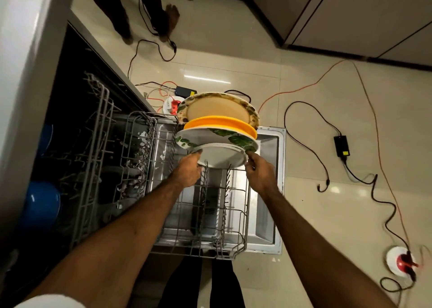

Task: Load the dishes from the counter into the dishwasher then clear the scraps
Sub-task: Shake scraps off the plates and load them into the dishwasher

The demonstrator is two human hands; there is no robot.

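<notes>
the left hand point(187, 171) and the right hand point(260, 171) hold a white plate point(222, 156) between them. the left fingers point(198, 152) are curled round its left rim, and the right thumb and fingers pinch its right rim; both hands are closed on this one plate and carry nothing else. the plate stands nearly upright, its lower edge down among the tines of the lower rack point(205, 216), which is pulled out over the open dishwasher door point(268, 190). just beyond the fingers, touching or all but touching the white plate, stands a leaf-print plate point(217, 137). beyond that is an orange plate point(219, 123), and farthest from the fingers a big tan plate point(217, 107) with a leafy rim, all four on edge in a row at the far end of the rack. left of the left fingers a grey cutlery basket point(138, 144) sits in the same rack. further left the upper rack point(98, 125) is drawn out, with blue bowls point(42, 204) showing in shadow at its left side; whether they sit in it or under it i cannot tell. right of the right fingers, well apart on the tiled floor point(233, 62), lie a looping black cable point(304, 141), a black adapter point(341, 145) and a long orange cable point(304, 87). far beyond the fingers another person's bare feet point(171, 15) stand on the floor.
</notes>
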